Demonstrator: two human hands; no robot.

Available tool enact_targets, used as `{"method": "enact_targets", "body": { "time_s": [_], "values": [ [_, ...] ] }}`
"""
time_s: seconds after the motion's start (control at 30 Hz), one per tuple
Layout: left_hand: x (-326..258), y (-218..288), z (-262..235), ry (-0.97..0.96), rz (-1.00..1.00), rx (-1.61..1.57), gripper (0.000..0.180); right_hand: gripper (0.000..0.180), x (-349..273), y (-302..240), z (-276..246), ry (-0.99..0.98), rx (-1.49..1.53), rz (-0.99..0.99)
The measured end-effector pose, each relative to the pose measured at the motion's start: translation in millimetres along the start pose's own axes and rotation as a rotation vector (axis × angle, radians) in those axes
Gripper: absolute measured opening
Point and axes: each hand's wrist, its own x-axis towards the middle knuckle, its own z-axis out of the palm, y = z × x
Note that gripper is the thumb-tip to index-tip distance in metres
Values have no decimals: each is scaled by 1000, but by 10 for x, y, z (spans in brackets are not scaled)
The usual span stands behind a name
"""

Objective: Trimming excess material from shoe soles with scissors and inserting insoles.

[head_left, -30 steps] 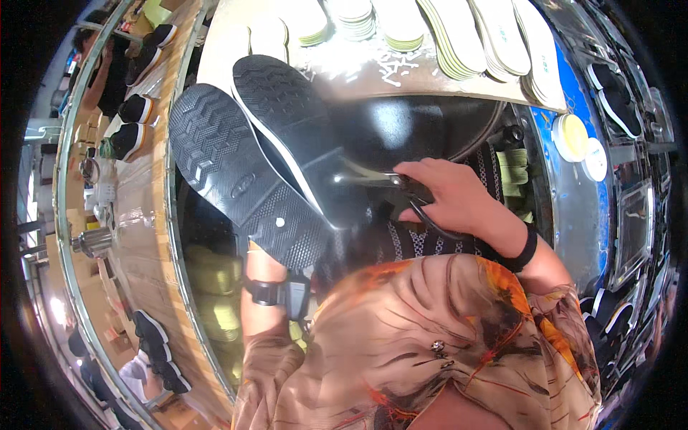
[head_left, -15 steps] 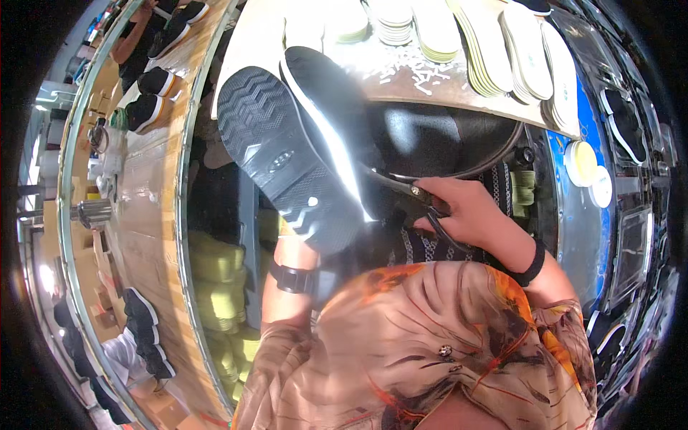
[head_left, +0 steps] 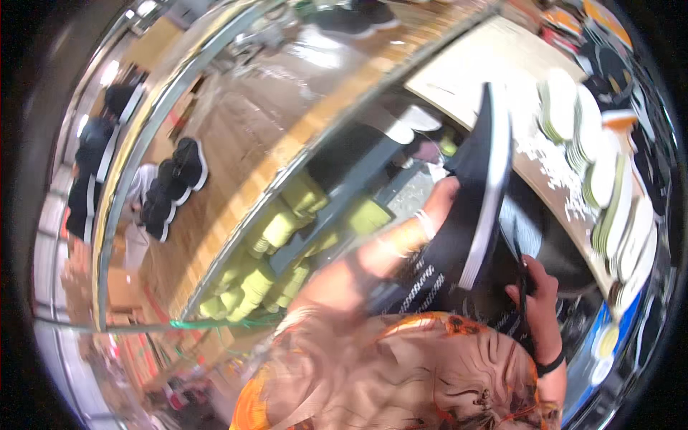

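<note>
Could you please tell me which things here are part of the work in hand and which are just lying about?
In hand:
black shoe with white sole edge, held by the left hand
thin dark tool in the right hand

Lying about:
stacked pale insoles
black shoes on the conveyor
yellow-green shoe lasts

We see one black shoe (head_left: 479, 193) with a white midsole stripe, held edge-on in the right-centre of the frame, toe toward the top, tilted nearly upright. A thin dark tool (head_left: 521, 276) sits just right of it, lower right, pointing up along the sole.
</note>
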Motion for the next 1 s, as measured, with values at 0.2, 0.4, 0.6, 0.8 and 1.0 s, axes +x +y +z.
{"method": "enact_targets", "body": {
  "time_s": [0.2, 0.4, 0.6, 0.8, 1.0],
  "values": [
    [48, 672, -2039, 99, -18, 1292, 32, 59, 273, 164, -96, -38, 167, 393],
    [204, 1443, -4529, 466, -444, 2127, 29, 47, 350, 289, -251, -22, -41, 196],
    [938, 1004, -3985, 143, -45, 1453, 17, 59, 303, 251, -580, -109, 70, 444],
    [875, -615, -710, -426, -65, 919, 18, 45, -524, 595, -1682, 484, -29, 608],
    [353, -1167, 1035, -809, -3, 958, 17, 63, -1427, 1874, -3564, 1131, -663, 899]
  ]
}}
